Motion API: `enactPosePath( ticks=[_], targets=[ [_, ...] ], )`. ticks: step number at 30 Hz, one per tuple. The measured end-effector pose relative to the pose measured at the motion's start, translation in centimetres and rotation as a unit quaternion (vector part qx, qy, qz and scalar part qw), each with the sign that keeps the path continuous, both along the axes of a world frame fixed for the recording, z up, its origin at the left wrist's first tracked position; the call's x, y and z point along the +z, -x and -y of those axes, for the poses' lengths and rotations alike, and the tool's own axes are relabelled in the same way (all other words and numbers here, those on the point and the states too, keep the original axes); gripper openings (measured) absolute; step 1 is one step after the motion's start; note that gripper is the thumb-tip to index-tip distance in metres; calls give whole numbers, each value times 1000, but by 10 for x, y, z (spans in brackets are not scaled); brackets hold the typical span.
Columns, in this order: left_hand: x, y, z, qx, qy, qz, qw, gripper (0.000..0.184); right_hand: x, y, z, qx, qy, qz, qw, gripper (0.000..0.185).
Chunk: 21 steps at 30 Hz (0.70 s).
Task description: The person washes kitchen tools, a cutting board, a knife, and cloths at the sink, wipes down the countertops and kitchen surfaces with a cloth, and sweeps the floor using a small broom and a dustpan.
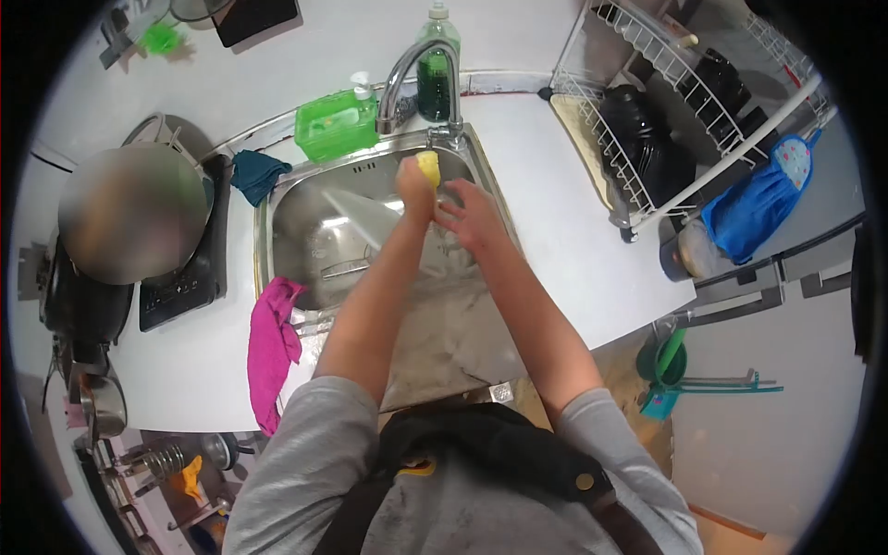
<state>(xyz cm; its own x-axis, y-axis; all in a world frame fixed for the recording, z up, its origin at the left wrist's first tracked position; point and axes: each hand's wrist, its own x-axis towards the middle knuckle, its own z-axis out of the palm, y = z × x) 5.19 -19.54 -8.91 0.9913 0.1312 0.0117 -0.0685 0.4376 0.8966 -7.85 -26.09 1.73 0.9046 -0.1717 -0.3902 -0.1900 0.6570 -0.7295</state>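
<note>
Over the far right part of the steel sink (287,236), my left hand (416,190) is closed around a yellow sponge (428,166). Close beside it, my right hand (470,215) has its fingers apart and slightly curled, with nothing seen in them. Above both hands arches the chrome faucet (412,57). A pale, long, flat shape (361,219) lies slantwise in the basin, partly hidden by my left forearm; I cannot make out what it is.
Behind the sink stand a green soap caddy (333,125) and a dish soap bottle (437,74). A teal cloth (259,176) and a pink cloth (273,347) lie at left, near a covered pan (134,213). At right is a white dish rack (615,153).
</note>
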Motion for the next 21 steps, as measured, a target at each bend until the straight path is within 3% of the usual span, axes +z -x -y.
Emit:
enactPosePath(
  ticks=[2, 3, 6, 9, 11, 13, 15, 18, 19, 21],
  targets=[
    [-42, -12, 3, -2, -74, -12, 997, 30, -18, -10, -11, 22, 63, -92, 993, 47],
    [-17, 8, -3, -40, -19, -72, 996, 31, -31, -11, -19, 11, 9, -92, 996, 53],
    [-14, 10, -26, -79, -28, -104, 991, 34, -62, -14, -26, 11, -38, -105, 994, 54],
    [76, 29, -51, -111, -53, -127, 984, 33, -76, -29, -21, -22, -32, -143, 989, 58],
    [119, 11, -73, -20, -124, -121, 985, 36, -92, -47, -8, -13, -31, -90, 995, 55],
    [128, -51, -112, 78, -316, 6, 946, 41, -94, -74, 3, -4, -11, -53, 999, 51],
    [167, -72, -132, 132, -398, 54, 906, 44, -90, -101, 10, 12, 31, -40, 999, 47],
    [155, -121, -153, 160, -433, 112, 880, 45, -77, -135, 4, 2, 13, -26, 1000, 46],
    [175, -85, -142, 233, -517, 149, 810, 37, -81, -148, 3, 13, 22, -52, 998, 42],
    [159, -45, -137, 240, -535, 311, 748, 24, -85, -154, 1, 6, 61, -71, 996, 33]
  ],
)
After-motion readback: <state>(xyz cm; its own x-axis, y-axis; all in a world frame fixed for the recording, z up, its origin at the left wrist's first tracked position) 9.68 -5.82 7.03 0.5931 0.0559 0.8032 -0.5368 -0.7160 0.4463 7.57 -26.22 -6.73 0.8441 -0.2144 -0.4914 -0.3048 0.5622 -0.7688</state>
